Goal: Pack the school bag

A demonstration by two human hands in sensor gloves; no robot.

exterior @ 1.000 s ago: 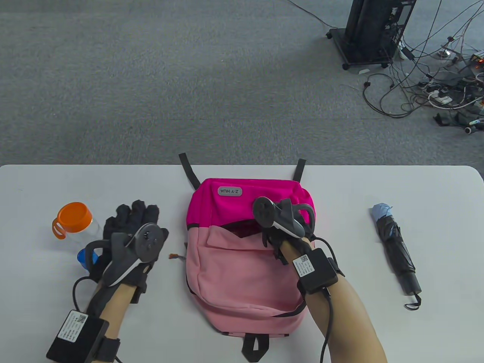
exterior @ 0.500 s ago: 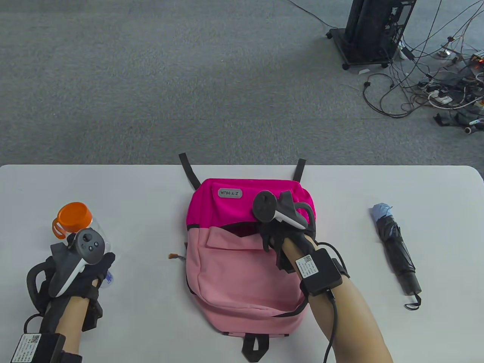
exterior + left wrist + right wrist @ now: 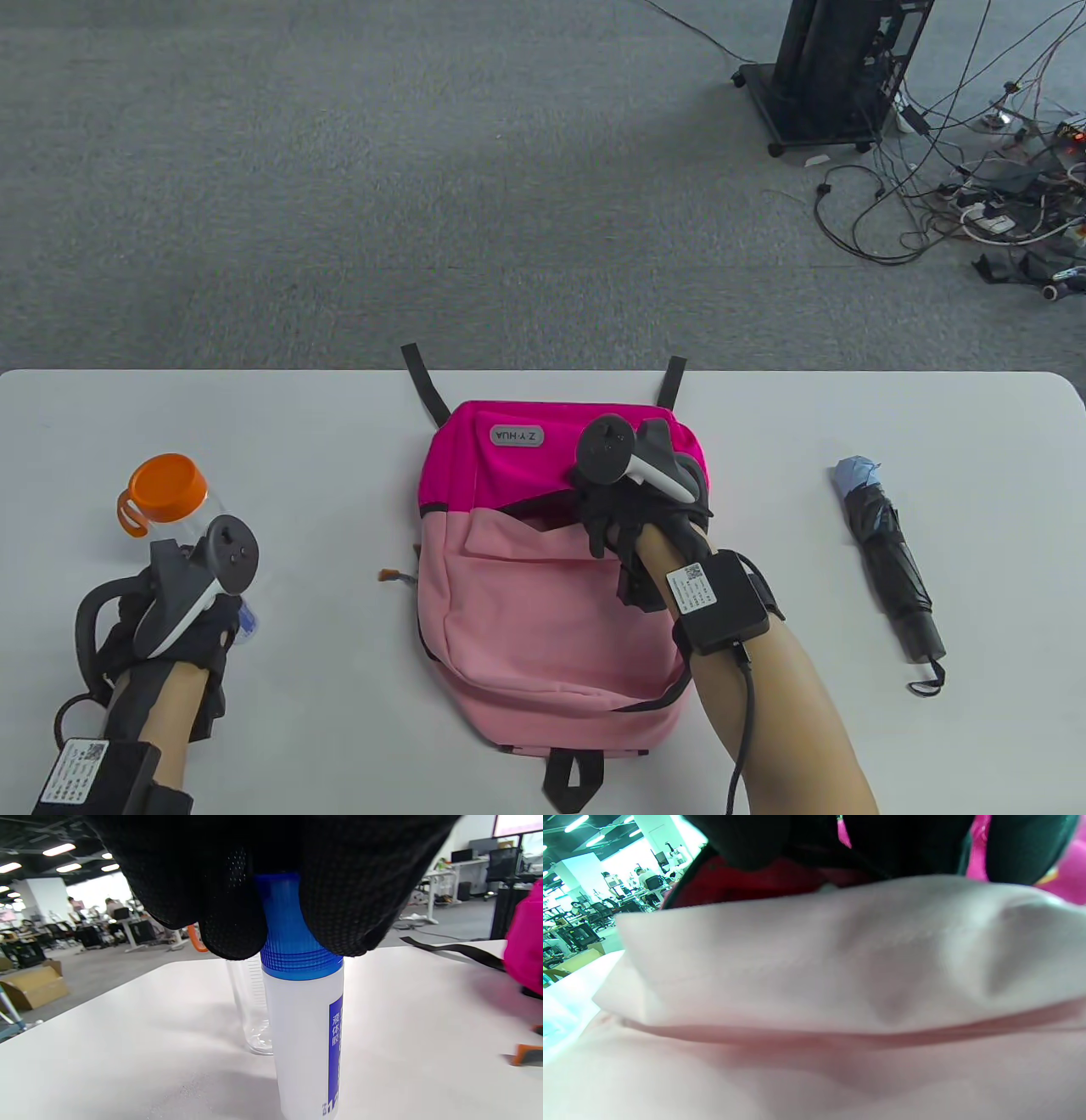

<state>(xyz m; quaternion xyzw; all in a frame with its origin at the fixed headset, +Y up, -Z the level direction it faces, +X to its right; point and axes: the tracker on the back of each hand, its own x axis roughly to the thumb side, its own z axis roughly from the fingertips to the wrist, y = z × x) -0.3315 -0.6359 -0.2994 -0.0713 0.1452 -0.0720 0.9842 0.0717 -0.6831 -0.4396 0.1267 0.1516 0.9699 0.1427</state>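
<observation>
**Backpack open at centre; left hand on blue-capped bottle**

The white table carries every item. The pink backpack lies flat at the table's centre, straps toward the far edge, with the dark mouth of its front pocket gaping where the magenta and pale pink panels meet. The right hand rests on the bag at that mouth, fingers reaching into it; whether they grasp the fabric cannot be told. A folded umbrella lies well apart to the right. A clear bottle with an orange lid stands upright near the left edge. Just beside it stands a white bottle with a blue cap, upright on the table. The left hand grips this bottle from above, gloved fingers curled round the cap. A small orange-tipped object lies beside the bag's left side.
</observation>
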